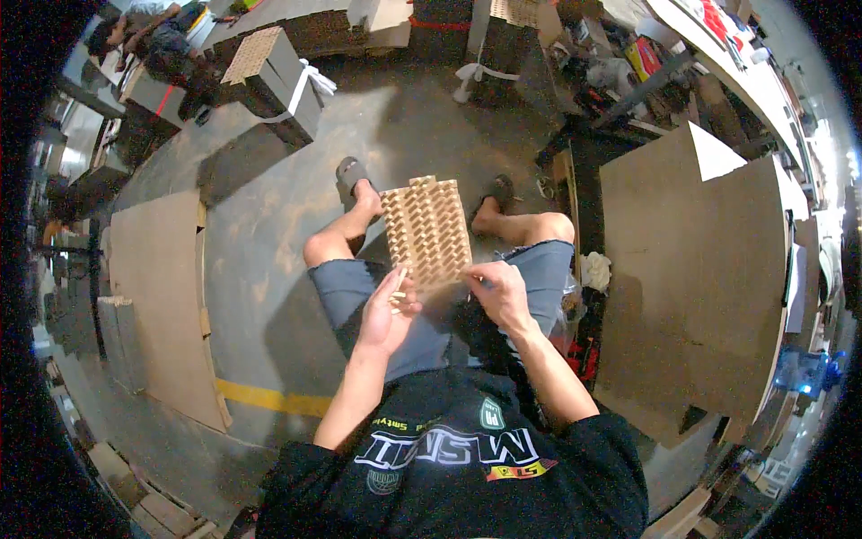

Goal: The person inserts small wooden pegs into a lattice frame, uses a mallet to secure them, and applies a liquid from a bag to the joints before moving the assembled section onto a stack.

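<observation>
In front of my lap, between my knees, a tan board (429,277) bears many short pale pegs standing in rows. What supports it from below is hidden. My left hand (389,313) is at the board's near left corner, palm partly upward and fingers curled around several loose pale wooden pegs (396,301). At the near right corner, my right hand (499,292) has thumb and fingertips pinched together. Whatever is between those fingertips is too small to make out.
A dark stack (285,90) bound with a white strap stands ahead to the left, another bound stack (489,67) straight ahead. Large brown panels flank me, left (162,305) and right (696,305). A cluttered workbench (718,54) runs along the far right. Another person (166,45) is at far left.
</observation>
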A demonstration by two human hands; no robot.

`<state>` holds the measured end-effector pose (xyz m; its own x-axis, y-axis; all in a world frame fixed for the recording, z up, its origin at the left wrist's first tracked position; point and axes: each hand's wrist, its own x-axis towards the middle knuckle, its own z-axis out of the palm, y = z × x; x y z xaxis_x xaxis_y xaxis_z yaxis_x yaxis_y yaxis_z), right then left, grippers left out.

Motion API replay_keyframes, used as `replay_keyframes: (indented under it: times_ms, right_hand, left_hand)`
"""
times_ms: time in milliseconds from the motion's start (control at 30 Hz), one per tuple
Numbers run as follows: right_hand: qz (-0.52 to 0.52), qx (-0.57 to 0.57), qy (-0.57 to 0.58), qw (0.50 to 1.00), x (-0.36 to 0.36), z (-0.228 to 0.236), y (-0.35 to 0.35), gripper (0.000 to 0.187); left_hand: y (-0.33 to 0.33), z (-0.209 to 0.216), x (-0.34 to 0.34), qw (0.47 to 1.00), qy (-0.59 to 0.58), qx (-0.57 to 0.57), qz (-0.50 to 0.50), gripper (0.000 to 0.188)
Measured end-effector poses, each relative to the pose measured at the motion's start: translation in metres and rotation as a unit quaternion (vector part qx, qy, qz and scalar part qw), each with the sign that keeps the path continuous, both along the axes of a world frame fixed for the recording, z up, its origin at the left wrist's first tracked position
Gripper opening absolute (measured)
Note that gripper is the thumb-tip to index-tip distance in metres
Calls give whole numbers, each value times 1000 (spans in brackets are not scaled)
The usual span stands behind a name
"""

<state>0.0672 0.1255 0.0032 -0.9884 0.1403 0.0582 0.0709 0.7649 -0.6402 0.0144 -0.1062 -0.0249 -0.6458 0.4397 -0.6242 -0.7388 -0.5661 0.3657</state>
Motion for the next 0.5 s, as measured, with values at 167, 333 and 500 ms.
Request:
replay_keyframes:
  times_ms: [167,333,500]
  right_hand:
    - [73,143,83,984,2,-19,2,14]
    - [118,154,77,978,-2,-10,1,11]
    - [152,182,26,971,-8,-24,-2,13]
  left_hand:
    - [4,-1,6,1000,-16,-15,3,35]
    - [4,-7,10,999,-22,-32,-12,33]
    - [9,-4,17,999,3,-43,-24,32]
